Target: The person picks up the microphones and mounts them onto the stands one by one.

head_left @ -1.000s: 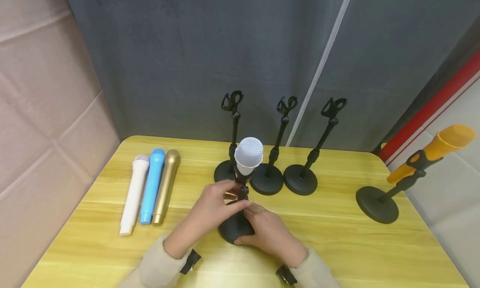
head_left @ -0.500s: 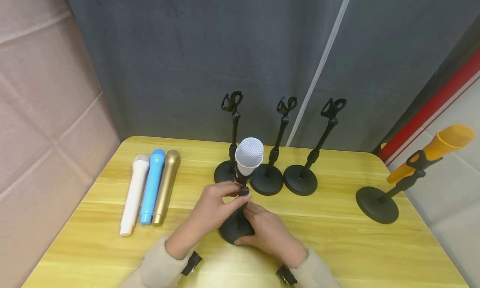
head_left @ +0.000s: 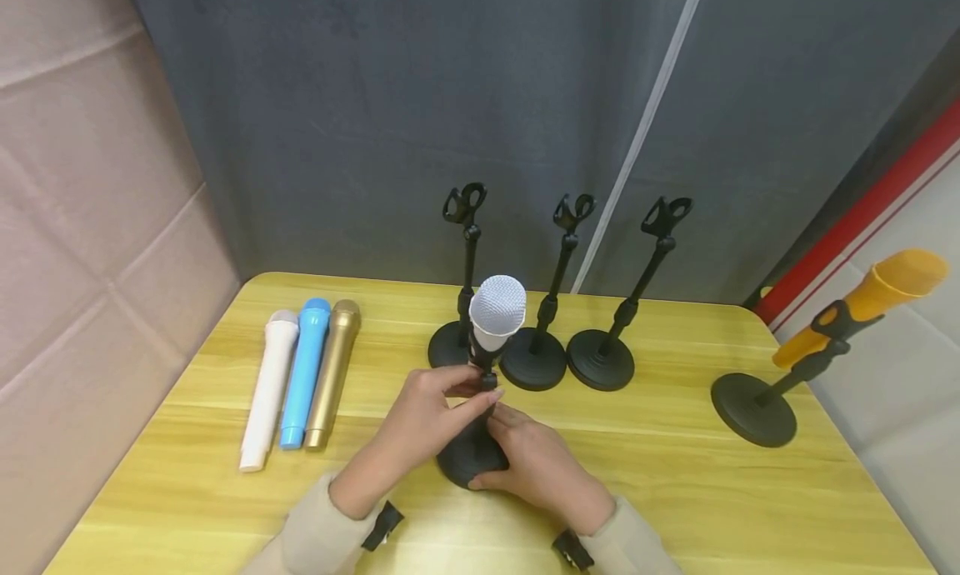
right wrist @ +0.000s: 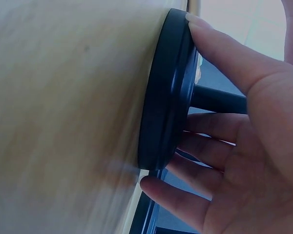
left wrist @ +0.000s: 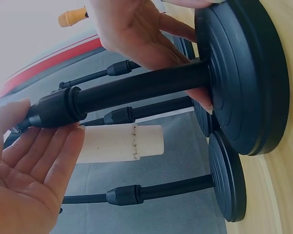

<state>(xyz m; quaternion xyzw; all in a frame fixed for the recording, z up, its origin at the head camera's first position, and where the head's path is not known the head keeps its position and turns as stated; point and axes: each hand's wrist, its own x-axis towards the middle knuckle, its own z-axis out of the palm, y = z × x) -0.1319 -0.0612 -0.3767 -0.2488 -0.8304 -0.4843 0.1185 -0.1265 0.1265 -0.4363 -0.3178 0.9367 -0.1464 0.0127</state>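
Partly, fingers [head_left: 474, 408] hide the front stand [head_left: 468, 457].

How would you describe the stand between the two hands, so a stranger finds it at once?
On the yellow wooden table, look at the near middle, in front of three stands without microphones. There, the left hand holds the black stand by its pole and the right hand grips its base. Of all the stands, only this one carries a white microphone.

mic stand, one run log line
left hand: holds stand pole; right hand: holds stand base; silver-headed microphone: in clip; orange microphone: in another stand
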